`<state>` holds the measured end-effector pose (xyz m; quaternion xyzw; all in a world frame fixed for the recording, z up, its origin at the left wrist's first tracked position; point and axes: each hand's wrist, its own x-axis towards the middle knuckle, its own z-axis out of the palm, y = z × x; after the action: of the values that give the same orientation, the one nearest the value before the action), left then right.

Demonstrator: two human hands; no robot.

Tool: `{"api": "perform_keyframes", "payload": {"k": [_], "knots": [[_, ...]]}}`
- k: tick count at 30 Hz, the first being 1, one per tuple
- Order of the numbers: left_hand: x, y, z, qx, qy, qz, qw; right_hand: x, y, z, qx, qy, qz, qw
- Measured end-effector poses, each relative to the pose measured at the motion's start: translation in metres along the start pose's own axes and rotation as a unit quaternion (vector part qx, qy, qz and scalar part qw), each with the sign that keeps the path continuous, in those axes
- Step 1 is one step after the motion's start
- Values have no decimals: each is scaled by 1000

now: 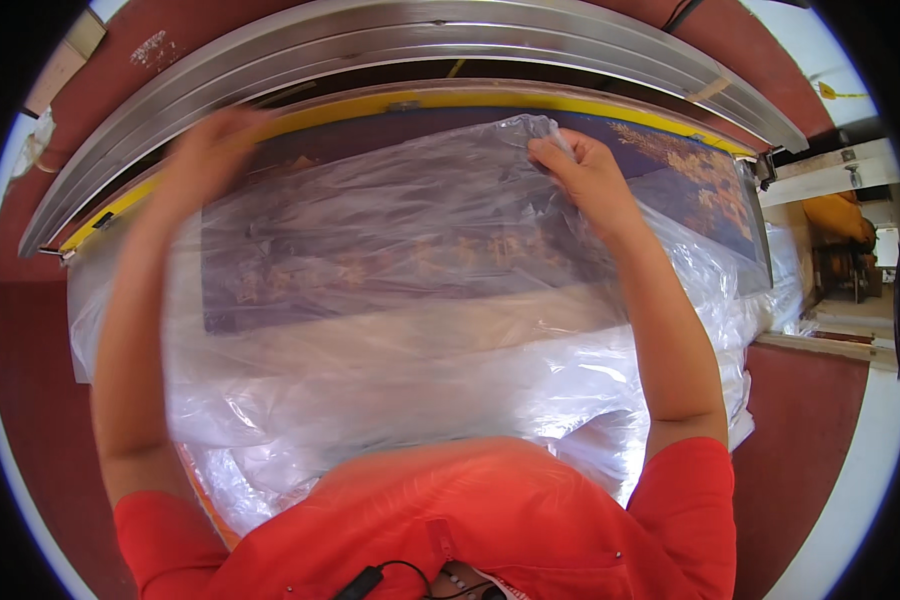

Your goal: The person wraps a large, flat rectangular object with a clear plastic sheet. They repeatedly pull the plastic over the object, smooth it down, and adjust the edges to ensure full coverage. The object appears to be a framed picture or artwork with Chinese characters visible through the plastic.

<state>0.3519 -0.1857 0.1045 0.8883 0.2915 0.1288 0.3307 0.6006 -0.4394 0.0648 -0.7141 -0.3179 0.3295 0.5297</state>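
A large clear plastic sheet (400, 300) is spread over a dark blue cloth with golden patterns (690, 175) on a yellow-edged table. My right hand (582, 165) pinches the sheet's far edge at the upper middle. My left hand (215, 145) is blurred at the upper left, near the sheet's far left corner; whether it grips the sheet is unclear. Both forearms reach forward from my red sleeves.
A yellow table rim (490, 100) curves along the far side, with metal rails (420, 40) beyond it. Red floor (810, 420) lies to both sides. More crumpled plastic (770, 300) hangs off the right edge. A black cable clip sits on my red shirt (470, 520).
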Motion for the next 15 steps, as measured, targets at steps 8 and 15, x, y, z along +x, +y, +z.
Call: {"api": "perform_keyframes", "payload": {"k": [8, 15], "knots": [[-13, 90, 133, -194, -71, 131, 970, -8, -8, -59, -380, 107, -159, 905], [-124, -163, -112, 83, 7, -194, 977, -90, 28, -18, -712, -18, -310, 630]]}}
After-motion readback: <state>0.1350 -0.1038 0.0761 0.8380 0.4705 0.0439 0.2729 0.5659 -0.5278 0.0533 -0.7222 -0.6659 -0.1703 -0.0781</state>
